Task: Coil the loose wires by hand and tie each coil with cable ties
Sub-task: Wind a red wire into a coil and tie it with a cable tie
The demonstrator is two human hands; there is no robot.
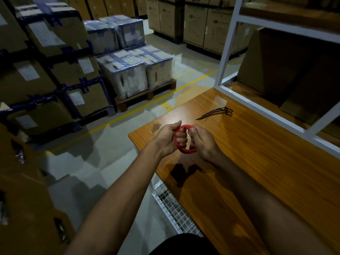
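Note:
A small coil of red wire (184, 150) is held just above the near left corner of the wooden table (257, 162). My left hand (168, 138) grips the coil's left side, with its fingers curled through the loop. My right hand (203, 142) holds the right side, thumb on the top of the coil. A bundle of black cable ties (216, 113) lies on the table beyond my hands, untouched.
A white metal shelf frame (228, 52) with cardboard boxes stands on the table's right side. Wrapped boxes on a pallet (136, 70) and stacked cartons (46, 70) fill the left. A white wire basket (173, 208) sits under the table edge.

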